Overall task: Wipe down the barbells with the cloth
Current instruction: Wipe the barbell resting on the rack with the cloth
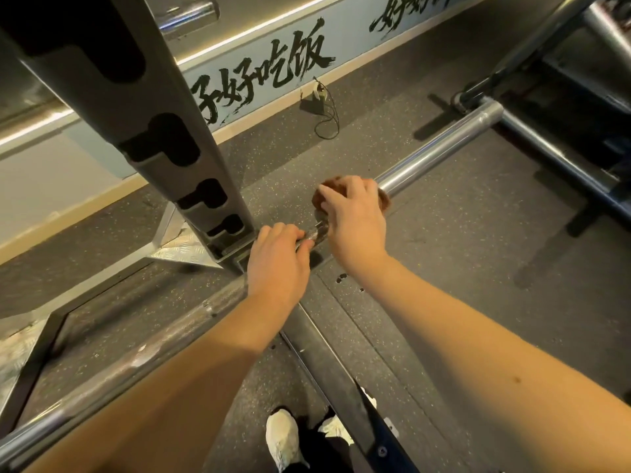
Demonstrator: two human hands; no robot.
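Observation:
A steel barbell (440, 151) runs diagonally from the lower left up to its thick sleeve end at the upper right. My left hand (278, 261) is wrapped around the thin shaft just beside the rack upright. My right hand (355, 216) sits a little further along, at the inner end of the sleeve, and presses a brown cloth (385, 199) around the bar. Only the edges of the cloth show past my fingers. The stretch of bar under both hands is hidden.
A grey rack upright (160, 124) with keyhole slots stands just left of my hands on a checker-plate foot. A dark rail (327, 363) crosses the rubber floor below my arms. More chrome tubing (546, 158) lies at right. My white shoes (283, 438) are at the bottom.

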